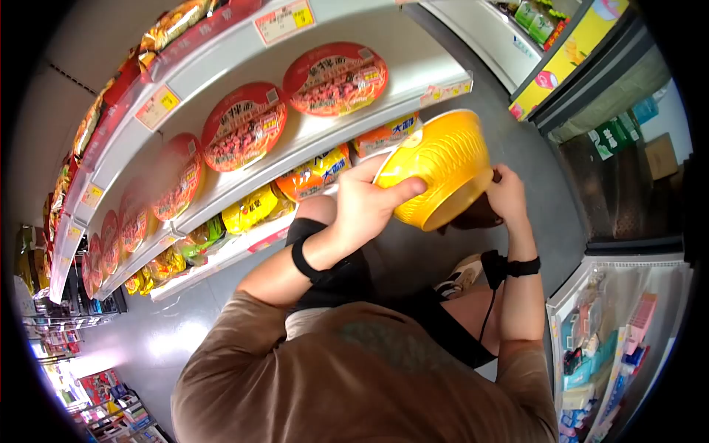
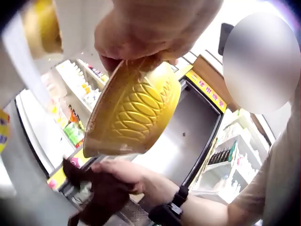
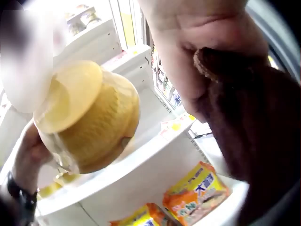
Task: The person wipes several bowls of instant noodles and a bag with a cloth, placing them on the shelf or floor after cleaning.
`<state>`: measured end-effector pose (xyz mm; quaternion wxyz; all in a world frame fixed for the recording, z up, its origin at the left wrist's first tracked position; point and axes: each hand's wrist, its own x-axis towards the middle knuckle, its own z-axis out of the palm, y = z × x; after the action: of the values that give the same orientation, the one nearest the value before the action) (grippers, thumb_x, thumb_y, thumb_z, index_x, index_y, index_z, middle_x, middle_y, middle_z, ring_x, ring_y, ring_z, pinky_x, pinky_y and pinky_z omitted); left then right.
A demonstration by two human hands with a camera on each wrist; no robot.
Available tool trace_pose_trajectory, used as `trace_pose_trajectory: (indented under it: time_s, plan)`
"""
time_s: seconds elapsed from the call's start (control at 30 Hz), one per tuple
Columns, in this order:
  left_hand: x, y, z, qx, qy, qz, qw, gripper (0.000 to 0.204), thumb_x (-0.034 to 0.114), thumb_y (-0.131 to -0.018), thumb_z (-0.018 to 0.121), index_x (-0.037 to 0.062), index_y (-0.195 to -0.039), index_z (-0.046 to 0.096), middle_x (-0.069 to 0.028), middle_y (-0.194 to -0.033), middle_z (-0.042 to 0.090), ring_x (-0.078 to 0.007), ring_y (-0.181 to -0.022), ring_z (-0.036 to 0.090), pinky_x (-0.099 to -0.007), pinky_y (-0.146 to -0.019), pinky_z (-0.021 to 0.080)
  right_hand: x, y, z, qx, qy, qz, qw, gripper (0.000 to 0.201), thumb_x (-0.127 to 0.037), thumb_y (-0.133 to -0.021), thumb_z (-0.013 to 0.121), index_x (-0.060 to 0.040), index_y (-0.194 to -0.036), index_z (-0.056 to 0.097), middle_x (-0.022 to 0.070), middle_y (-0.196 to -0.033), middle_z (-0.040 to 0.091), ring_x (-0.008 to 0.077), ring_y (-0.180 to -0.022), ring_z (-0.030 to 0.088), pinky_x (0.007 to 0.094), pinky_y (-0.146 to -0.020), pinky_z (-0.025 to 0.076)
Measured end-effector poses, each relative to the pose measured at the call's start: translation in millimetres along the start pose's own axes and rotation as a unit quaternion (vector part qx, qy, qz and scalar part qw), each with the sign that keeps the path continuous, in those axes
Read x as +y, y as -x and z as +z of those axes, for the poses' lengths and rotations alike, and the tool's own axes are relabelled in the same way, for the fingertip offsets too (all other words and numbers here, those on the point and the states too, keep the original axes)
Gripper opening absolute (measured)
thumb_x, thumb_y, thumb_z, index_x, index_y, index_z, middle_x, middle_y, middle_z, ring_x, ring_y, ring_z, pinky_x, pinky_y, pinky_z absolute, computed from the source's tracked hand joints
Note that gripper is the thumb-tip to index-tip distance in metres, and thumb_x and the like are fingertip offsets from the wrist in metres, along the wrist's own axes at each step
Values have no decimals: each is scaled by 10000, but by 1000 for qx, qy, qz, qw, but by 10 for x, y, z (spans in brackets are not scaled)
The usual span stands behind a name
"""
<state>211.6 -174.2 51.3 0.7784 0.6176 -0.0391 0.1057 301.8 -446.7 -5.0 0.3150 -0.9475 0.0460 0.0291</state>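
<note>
A yellow noodle bowl (image 1: pixel 441 164) with a ridged, embossed side is held tilted in front of the shelf. My left hand (image 1: pixel 363 205) grips it by the rim, thumb lying on the outer wall. In the left wrist view the same bowl (image 2: pixel 136 110) hangs below those fingers. My right hand (image 1: pixel 508 196) holds a dark brown cloth (image 2: pixel 101 197) in bent fingers, just beyond the bowl. Close up in the right wrist view, the cloth (image 3: pixel 254 117) droops from that hand and hides part of the fingers.
Red-lidded noodle bowls (image 1: pixel 336 79) line the shelf (image 1: pixel 421 74) at the left, with bagged noodles (image 1: pixel 317 171) on the tier below. A dark-framed cabinet (image 1: pixel 628 184) stands at the right, above a white rack (image 1: pixel 617 266) of small packages. My bent legs (image 1: pixel 480 314) are below my hands.
</note>
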Motion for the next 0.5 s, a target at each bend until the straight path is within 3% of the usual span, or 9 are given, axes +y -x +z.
trace_pose_trajectory:
  time_s: [0.03,0.07,0.17,0.2,0.27,0.37,0.4,0.47,0.5]
  plan:
    - [134,-59,36,10,26,16,999,350,181,-849,807,-41,-1102,712,-47,-903,750,-85,-793,664,-268,-745,550,5,-44,19,3,-48,6,999,320,-242,-802,733,1,-1001,675,181,-886,717,295,-838,699,378,-780,533]
    - [274,-98,-33,-3,-204,79,976,448,205,-795,846,-36,-1144,702,-88,-946,754,-134,-827,705,-278,-748,566,4,-81,-15,9,-78,14,997,311,-230,-803,727,3,-1002,674,169,-883,719,280,-831,697,375,-778,534]
    - [227,-275,69,-43,-394,399,827,552,254,-733,883,-31,-1162,685,-168,-1002,731,-266,-866,731,-322,-794,582,-128,-199,-151,24,-192,48,980,266,-178,-808,716,11,-989,669,108,-870,722,199,-802,678,349,-743,530]
    - [166,-342,107,-55,-426,447,785,600,293,-690,893,-19,-1157,682,-206,-1047,711,-348,-922,719,-373,-817,587,-135,-280,-176,39,-224,50,973,255,-168,-811,714,12,-987,668,95,-871,721,181,-797,672,342,-733,528]
    - [85,-541,220,-70,-467,501,725,574,272,-709,866,-18,-1168,677,-219,-1095,697,-365,-967,708,-398,-834,585,-145,-355,-247,51,-324,80,941,218,-131,-825,701,12,-987,663,68,-887,718,137,-791,656,317,-707,521]
    - [-15,-979,325,-106,-551,533,634,477,196,-781,715,15,-1219,660,-252,-1203,644,-398,-1098,650,-476,-945,534,-18,-466,-243,79,-275,46,957,208,-118,-829,700,16,-984,666,79,-891,721,138,-797,662,318,-721,528]
    - [-82,-1139,380,-95,-575,528,618,495,190,-781,711,32,-1245,646,-244,-1223,635,-396,-1116,640,-482,-970,516,63,-518,-202,51,-327,38,943,209,-124,-826,705,20,-974,671,85,-885,725,147,-806,668,318,-736,532]
    - [-242,-1444,492,-66,-621,505,596,531,193,-804,689,70,-1314,604,-215,-1247,627,-387,-1147,618,-493,-1020,478,166,-599,-177,58,-272,14,960,240,-158,-807,727,9,-973,679,101,-893,738,189,-821,695,332,-761,538]
    - [-288,-1561,569,-66,-633,474,608,470,233,-862,665,70,-1299,606,-218,-1230,630,-391,-1162,605,-497,-1031,466,181,-635,-179,61,-245,7,968,249,-167,-800,733,3,-975,681,106,-898,741,204,-826,704,337,-769,540]
